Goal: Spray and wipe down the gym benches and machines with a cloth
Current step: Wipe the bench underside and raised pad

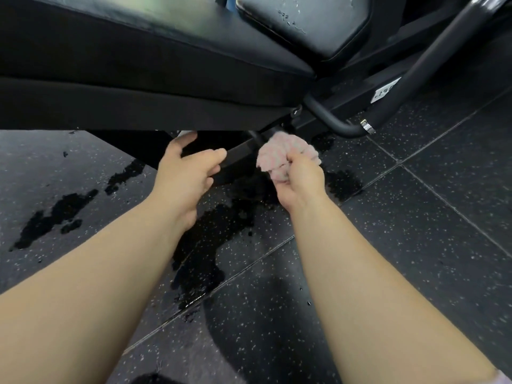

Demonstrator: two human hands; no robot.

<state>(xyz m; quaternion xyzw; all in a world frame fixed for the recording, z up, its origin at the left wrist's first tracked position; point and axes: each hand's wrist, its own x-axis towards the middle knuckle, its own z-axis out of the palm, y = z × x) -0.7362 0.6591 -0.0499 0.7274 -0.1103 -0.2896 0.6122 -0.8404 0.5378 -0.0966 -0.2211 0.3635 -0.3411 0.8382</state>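
Two hands work low under the black bench pad (138, 65), where the frame is hard to reach from above. The right hand (300, 178) has its fingers curled tight round a bunched pink cloth (285, 151). The wad bulges out ahead of the knuckles, so soft fabric rather than skin meets the metal. Just beyond those fingertips, the cloth touches the dark frame bar (241, 153) that slopes down beneath the pad. This looks like the wiping stroke on the underframe.

The left hand (185, 176) is spread and holds nothing, with thumb and forefinger well apart. The thumb lies along the bar's upper edge and the forefinger points up toward the pad's underside. It probably steadies the person's reach, though whether it truly presses on the bar is unclear.

Beyond both hands, past the bench pad, a second seat pad (318, 23) carries beads of spray. Below the wrists, wet patches (221, 225) darken the speckled rubber floor tiles (415, 217), which suggests liquid has run off the bench. The beaded pad seems not yet wiped.
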